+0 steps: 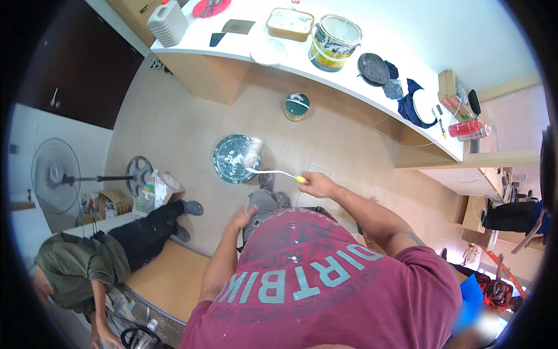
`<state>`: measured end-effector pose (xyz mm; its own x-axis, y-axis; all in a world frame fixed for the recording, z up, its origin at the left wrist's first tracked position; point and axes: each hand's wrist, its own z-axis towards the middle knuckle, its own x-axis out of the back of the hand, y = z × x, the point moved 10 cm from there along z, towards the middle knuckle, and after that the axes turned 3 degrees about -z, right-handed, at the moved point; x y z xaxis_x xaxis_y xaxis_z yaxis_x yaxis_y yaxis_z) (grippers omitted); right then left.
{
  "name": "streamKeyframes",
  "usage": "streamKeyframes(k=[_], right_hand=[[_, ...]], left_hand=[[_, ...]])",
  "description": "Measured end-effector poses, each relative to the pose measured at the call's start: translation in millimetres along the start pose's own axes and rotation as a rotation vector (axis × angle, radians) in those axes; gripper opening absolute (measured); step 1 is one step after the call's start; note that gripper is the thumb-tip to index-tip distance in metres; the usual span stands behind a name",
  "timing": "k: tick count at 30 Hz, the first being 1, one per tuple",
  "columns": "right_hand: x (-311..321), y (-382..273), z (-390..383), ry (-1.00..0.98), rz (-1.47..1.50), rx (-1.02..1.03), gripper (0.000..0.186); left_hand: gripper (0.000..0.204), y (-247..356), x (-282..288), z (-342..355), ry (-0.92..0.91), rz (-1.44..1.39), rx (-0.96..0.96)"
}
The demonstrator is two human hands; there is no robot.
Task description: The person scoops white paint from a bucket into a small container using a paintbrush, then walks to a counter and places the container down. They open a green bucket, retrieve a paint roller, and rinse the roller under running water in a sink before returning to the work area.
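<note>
My right hand [318, 185] is closed around the yellow handle of a paint roller [271, 171]. The roller's white sleeve, blurred, is over the right side of a round dark green paint container [223, 173] on the floor. White paint streaks and spots cover the green surface; whether the sleeve touches it I cannot tell. Beside my left thigh is my left hand [239, 218], somewhat blurred, with nothing visible in it and its fingers loosely stretched out.
A small green bucket [297, 107] stands on the floor beyond. The white counter [372, 96] carries a large paint bucket [335, 43], a tan tub [290, 24] and a jug [168, 23]. At left are a standing fan [56, 174] and a crouching person [87, 259].
</note>
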<state>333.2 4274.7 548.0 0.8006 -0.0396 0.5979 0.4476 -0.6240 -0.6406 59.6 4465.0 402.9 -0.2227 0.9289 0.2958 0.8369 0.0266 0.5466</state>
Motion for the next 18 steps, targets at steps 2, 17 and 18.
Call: streamKeyframes(k=[2,17,18], right_hand=[[-14.4,60.7,-22.8,-0.082,0.139,-0.258,0.038],[-9.2,104.1,-104.3,0.334,0.556,-0.719,0.035],[-2.6,99.4,-108.5,0.338,0.558,-0.754,0.033]], left_hand=[[0.088,10.6,-28.1,13.9,-0.221,-0.016,0.06],[0.055,187.0,24.6,94.9,-0.495,0.668,-0.191],[0.055,196.8,29.4,93.7,-0.439,0.638,-0.16]])
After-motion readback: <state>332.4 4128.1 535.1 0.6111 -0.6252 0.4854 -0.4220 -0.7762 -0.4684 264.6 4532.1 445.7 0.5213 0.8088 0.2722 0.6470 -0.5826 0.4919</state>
